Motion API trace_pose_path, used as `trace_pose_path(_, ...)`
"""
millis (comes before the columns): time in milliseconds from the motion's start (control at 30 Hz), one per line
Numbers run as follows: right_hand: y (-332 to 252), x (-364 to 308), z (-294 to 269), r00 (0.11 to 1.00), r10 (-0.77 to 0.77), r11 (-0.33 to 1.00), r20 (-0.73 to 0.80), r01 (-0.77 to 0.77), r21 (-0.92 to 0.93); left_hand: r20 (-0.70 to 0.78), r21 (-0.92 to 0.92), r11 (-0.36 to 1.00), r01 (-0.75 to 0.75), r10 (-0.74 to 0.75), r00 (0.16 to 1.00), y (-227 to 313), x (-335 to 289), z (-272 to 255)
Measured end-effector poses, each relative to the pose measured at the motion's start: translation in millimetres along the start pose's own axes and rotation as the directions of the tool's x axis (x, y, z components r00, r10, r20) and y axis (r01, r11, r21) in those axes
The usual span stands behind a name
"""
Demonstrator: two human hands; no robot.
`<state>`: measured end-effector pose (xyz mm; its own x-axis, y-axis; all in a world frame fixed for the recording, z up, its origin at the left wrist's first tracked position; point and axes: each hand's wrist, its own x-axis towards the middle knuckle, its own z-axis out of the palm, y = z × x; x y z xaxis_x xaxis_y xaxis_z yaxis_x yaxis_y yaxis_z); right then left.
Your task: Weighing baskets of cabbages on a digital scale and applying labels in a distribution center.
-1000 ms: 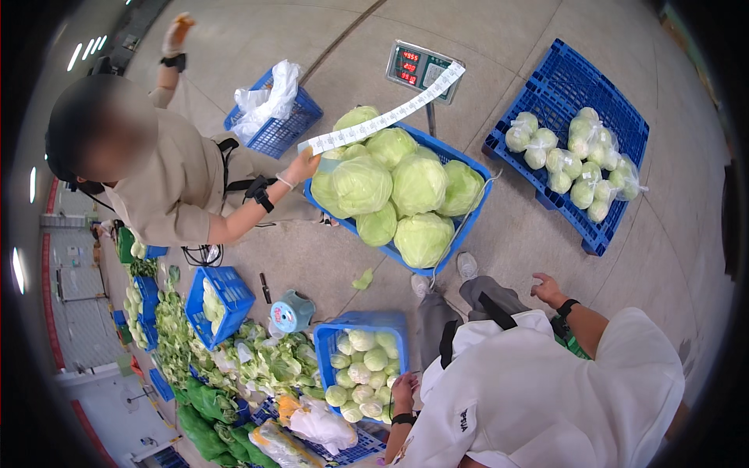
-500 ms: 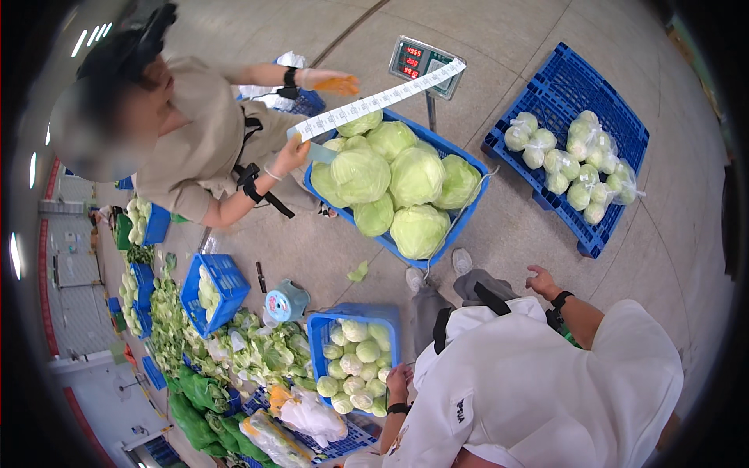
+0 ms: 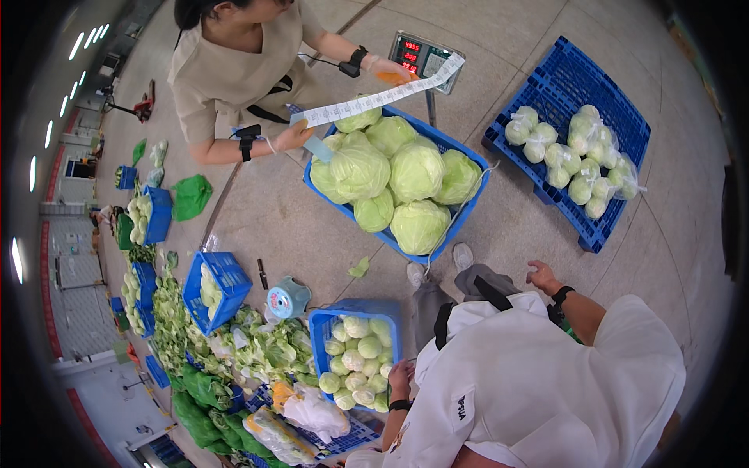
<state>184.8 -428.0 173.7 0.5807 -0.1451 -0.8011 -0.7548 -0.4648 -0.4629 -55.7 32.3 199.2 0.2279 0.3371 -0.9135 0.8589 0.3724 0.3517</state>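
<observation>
My left hand (image 3: 400, 381) hangs beside the right wall of a blue crate (image 3: 318, 331) of small round cabbages (image 3: 356, 361); its fingers are loosely bent and nothing shows in it. Out to the right, my right hand (image 3: 544, 275) is held over the floor, fingers apart and holding nothing. In front of my feet, a larger blue crate (image 3: 470, 214) of big green cabbages (image 3: 417, 170) sits at a platform scale with a lit display (image 3: 411, 54). Across from me, a co-worker stretches a long strip of white labels (image 3: 374, 101) over that crate with both hands.
At the right, a blue pallet (image 3: 567, 74) carries bagged cabbages (image 3: 559, 160). A light-blue stool (image 3: 288, 298), another blue crate (image 3: 216, 292) and heaped loose leaves (image 3: 265, 343) lie to the left. Green sacks (image 3: 204, 390) and white-and-yellow bags (image 3: 312, 411) stand at the lower left.
The co-worker has straightened up and shifted back and right, and the label strip's near end has risen slightly. My hands stay almost where they were.
</observation>
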Motion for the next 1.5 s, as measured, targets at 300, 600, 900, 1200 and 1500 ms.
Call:
trace_pose_path(300,12,10,0,0.999,-0.032,0.998,-0.009,0.032,-0.055,0.038,0.231,0.954,-0.191,0.187,0.982,10,-9,0)
trace_pose_path(600,13,9,3,0.999,-0.018,0.999,-0.026,0.017,-0.041,0.144,0.337,0.84,-0.425,0.4,0.905,-4,1,-10)
trace_pose_path(900,17,12,6,1.0,0.008,1.0,-0.016,-0.009,-0.022,0.008,0.149,0.988,-0.043,0.042,0.999,9,-7,-2)
trace_pose_path(1200,13,13,7,0.998,0.067,0.998,0.01,-0.067,-0.01,0.018,0.113,0.993,-0.015,0.013,1.0,7,-5,0)
trace_pose_path(1500,15,19,10,0.997,0.081,0.997,0.018,-0.081,-0.016,0.035,-0.057,0.995,0.078,-0.076,0.997,-4,3,-6)
